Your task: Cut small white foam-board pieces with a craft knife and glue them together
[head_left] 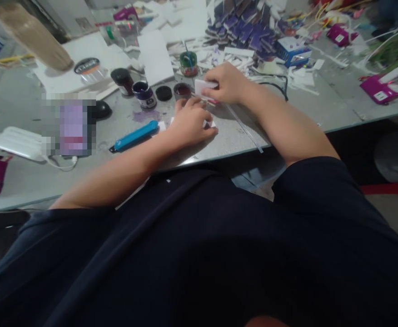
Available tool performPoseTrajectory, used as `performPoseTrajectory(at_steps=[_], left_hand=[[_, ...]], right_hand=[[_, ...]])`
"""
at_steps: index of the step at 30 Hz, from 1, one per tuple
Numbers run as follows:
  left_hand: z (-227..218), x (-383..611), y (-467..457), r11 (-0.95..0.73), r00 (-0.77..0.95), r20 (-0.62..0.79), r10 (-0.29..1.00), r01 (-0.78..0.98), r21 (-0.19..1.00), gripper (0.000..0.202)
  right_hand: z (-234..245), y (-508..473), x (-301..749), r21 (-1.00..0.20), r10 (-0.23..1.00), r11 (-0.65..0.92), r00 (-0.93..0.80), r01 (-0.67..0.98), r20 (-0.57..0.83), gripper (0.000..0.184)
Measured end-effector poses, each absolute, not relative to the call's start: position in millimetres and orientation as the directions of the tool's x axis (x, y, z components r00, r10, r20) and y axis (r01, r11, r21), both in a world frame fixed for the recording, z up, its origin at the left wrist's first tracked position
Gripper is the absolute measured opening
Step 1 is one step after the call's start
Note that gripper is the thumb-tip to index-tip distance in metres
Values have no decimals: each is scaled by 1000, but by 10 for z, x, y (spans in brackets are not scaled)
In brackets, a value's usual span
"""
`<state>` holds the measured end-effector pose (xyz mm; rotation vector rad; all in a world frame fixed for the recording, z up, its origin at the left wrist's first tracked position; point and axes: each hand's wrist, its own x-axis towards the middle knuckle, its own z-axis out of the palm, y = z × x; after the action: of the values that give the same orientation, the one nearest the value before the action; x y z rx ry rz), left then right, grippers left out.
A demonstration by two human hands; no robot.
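My right hand [226, 83] pinches a small white rectangular piece [205, 86] between thumb and fingers, just above the table. Lower and to the left, my left hand [194, 119] rests low on the table with its fingers apart. Partly hidden beneath it is a white scrap [211, 123]; whether the fingers press on it cannot be made out. An open jar of dark liquid [182, 89] stands just beyond my left fingertips. Beside that lie a black lid [164, 93] and an open jar of purple paint [144, 95]. A blue utility knife [136, 136] lies left of my left hand.
A pile of purple-coated pieces [246, 27] covers the back, with white offcuts around it. A green jar [188, 63] and a blue box [292, 51] stand behind my hands. At left lie a phone [72, 127] and a white power bank [20, 143]. A clear strip [245, 127] points toward the edge.
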<state>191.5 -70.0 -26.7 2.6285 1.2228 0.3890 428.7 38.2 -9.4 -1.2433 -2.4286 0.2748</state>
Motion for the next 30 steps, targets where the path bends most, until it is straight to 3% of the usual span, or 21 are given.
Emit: performPoseTrajectory(at_steps=[3, 9, 20, 25, 30], left_hand=[[-236, 1905, -708, -629, 626, 126, 770, 708, 322, 24], [-231, 1902, -691, -640, 633, 133, 762, 706, 304, 22], [-224, 1934, -664, -607, 607, 110, 787, 730, 313, 28], [-246, 1921, -705, -635, 625, 143, 767, 712, 300, 27], [-248, 1901, -706, -648, 642, 133, 755, 702, 294, 30]], right_hand=[[-98, 382, 4270, -400, 827, 561, -516, 725, 223, 66], [-128, 376, 4229, -343, 795, 607, -544, 717, 269, 59], [-152, 380, 4238, -373, 816, 578, -527, 726, 237, 69], [-171, 375, 4235, -347, 818, 575, -520, 741, 246, 58], [-170, 369, 4234, -340, 827, 562, -504, 754, 250, 60]])
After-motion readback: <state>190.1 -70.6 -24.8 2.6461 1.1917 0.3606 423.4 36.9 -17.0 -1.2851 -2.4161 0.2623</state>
